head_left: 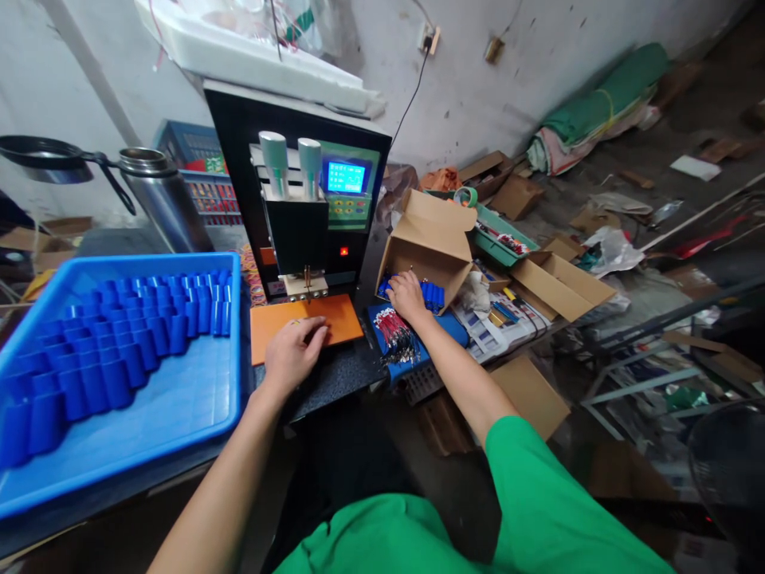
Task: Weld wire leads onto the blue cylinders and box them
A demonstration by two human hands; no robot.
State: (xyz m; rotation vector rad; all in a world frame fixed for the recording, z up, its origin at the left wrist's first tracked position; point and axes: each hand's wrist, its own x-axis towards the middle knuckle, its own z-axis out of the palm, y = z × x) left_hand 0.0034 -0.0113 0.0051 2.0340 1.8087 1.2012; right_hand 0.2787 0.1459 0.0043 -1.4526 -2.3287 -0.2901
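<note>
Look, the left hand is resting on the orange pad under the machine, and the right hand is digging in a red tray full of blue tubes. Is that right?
Not quite. In the head view the right hand reaches into a tipped cardboard box holding blue tubes, not a red tray. The rest is right: the left hand rests on the orange pad under the machine.
</note>
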